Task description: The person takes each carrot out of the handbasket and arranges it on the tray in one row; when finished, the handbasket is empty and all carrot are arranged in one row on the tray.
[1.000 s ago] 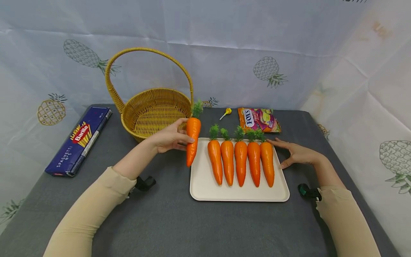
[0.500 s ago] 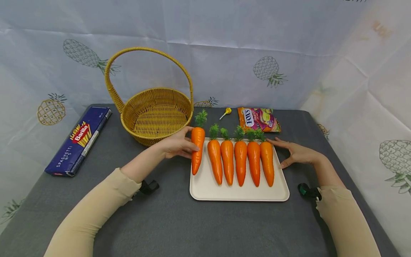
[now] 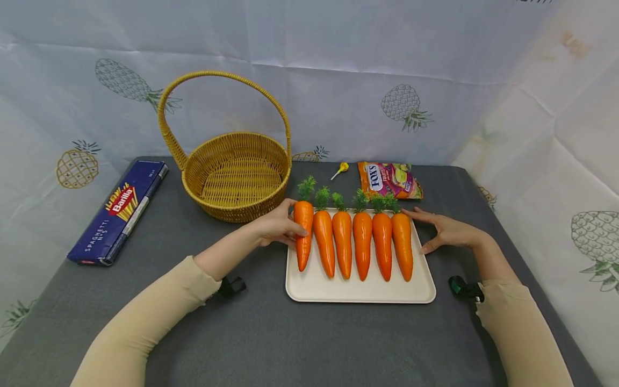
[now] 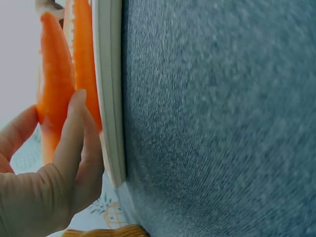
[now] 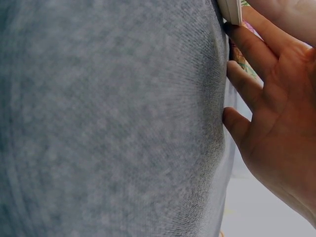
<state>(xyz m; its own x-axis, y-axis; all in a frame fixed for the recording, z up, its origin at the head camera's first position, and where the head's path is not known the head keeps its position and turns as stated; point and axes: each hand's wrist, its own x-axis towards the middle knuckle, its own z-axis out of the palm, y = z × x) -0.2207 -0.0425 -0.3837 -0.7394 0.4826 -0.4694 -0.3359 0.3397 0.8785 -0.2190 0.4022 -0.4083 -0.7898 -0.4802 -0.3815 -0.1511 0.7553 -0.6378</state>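
My left hand (image 3: 282, 226) pinches an orange carrot (image 3: 303, 231) with a green leafy top, over the left end of a cream tray (image 3: 358, 293). In the left wrist view, thumb and fingers hold that carrot (image 4: 55, 79) from both sides, its tip pointing away from the palm. Several more carrots (image 3: 362, 244) lie side by side on the tray, tops toward the back. At the tray's right edge rests my right hand (image 3: 450, 230), fingers spread and holding nothing. The right wrist view has its fingertips down on the cloth, by the tray's corner (image 5: 232, 11).
A yellow wicker basket (image 3: 237, 209) with a tall handle stands behind my left hand. To its left lies a blue spaghetti box (image 3: 118, 212). Behind the tray are a yellow lollipop (image 3: 343, 167) and a candy bag (image 3: 390, 181). A printed cloth (image 3: 338, 80) hangs behind the table.
My left hand has carried the carrot rightward and down, from beside the basket to over the tray's left end beside the row. The right hand has stayed in place.
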